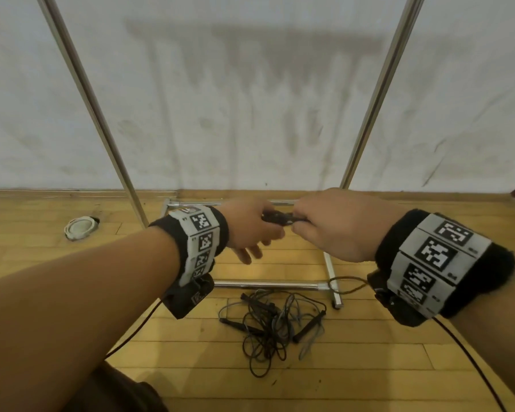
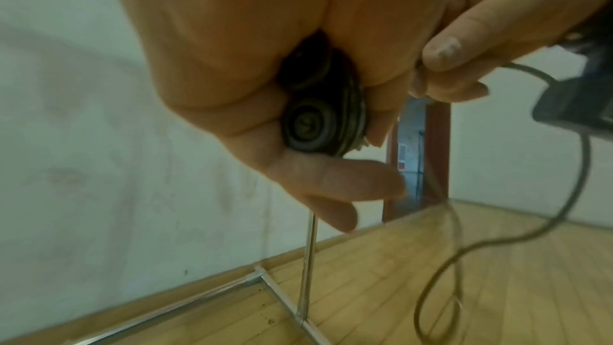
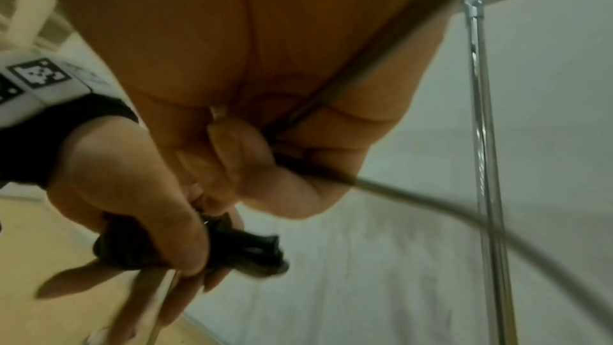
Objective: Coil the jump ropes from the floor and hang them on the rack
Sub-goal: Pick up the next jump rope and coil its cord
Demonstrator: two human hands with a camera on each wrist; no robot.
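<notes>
Tangled jump ropes (image 1: 272, 328) lie on the wooden floor (image 1: 369, 367), nearest. Above them, left hand (image 1: 250, 228) grips two black handles (image 2: 318, 114) together; right hand (image 1: 336, 224) pinches their cord (image 3: 381, 188). Behind: rack (image 1: 372, 93) uprights, then the white wall (image 1: 235, 99).

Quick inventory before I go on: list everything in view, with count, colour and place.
Black jump-rope handles: apparently two, held together between both hands.
Thin dark cord: one, hanging in loops from the held handles.
Tangled jump ropes: count unclear, black and grey-blue, on the floor by the rack base.
Chrome metal rack: one, against the white wall.
Round white disc: one, floor left.
Wooden floor: yellow.
Left hand: grips the handles.
Right hand: pinches the cord.
</notes>
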